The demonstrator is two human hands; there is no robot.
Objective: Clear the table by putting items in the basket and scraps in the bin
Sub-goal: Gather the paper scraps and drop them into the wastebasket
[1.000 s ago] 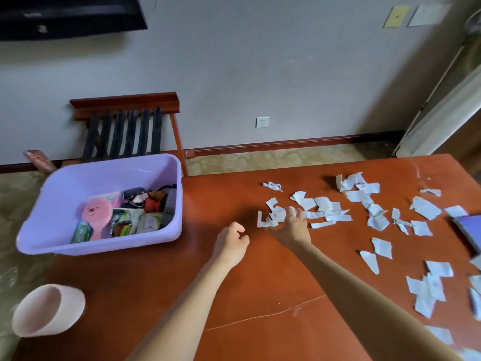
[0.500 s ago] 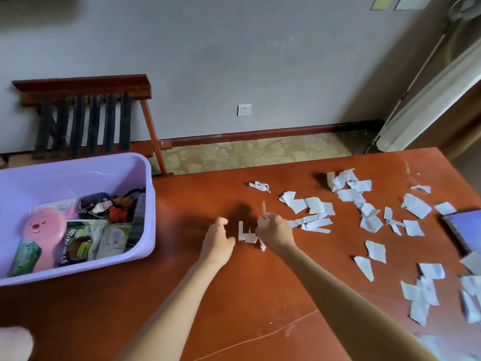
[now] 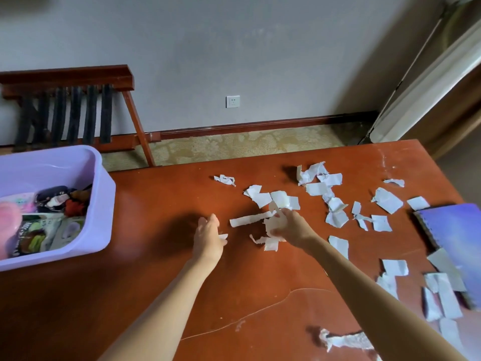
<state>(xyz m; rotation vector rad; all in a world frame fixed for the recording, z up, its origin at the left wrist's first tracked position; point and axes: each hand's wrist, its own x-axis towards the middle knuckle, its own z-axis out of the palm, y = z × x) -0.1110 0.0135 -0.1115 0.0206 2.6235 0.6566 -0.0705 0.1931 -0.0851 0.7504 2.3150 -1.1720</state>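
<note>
Tightly clamped, with the fingers (image 3: 283, 213) of the right hand (image 3: 292, 229), round a crumpled bunch of scraps (image 3: 273, 224); holds it low over the desk (image 3: 156, 295), near the middle. Just beneath that hand, a few torn bits (image 3: 270, 243) lying loose, and just to its left a long strip (image 3: 250, 219) flat on the wood, between the two hands. Over on the left hand (image 3: 208, 241), fingers (image 3: 212, 222) fairly straight and close together, pointing away; shows a small scrap (image 3: 223, 236) at the thumb side, touching the hand's edge. Pinched or merely lying there, cannot tell.

Further out, to the right, many more white scraps (image 3: 387, 200) strewn over the desk: a cluster (image 3: 263, 198) just beyond the right hand, a heap (image 3: 315, 175) near the far edge, others trailing toward the right edge and down the near right side. Partly hidden by the right forearm, one folded scrap (image 3: 338, 246). At the right edge, a purple notebook (image 3: 458, 230), its spiral side facing inward, with several scraps lying on and against its near end. Near the bottom, beside the forearm, a ragged whitish strip (image 3: 346, 340); paper or worn patch, cannot tell. Also a thin pale scratch (image 3: 260, 311) curving across the wood between the arms.

At the left edge of the desk, well apart from both hands, a lilac basket (image 3: 101, 217) holding a pink thing (image 3: 7, 217), green packets (image 3: 33, 235) and some dark odds and ends (image 3: 52, 192). Beyond the desk, patterned carpet (image 3: 234, 145), a dark wooden rack (image 3: 78, 76) against the grey wall (image 3: 260, 48), and a white wall socket (image 3: 233, 101).
</note>
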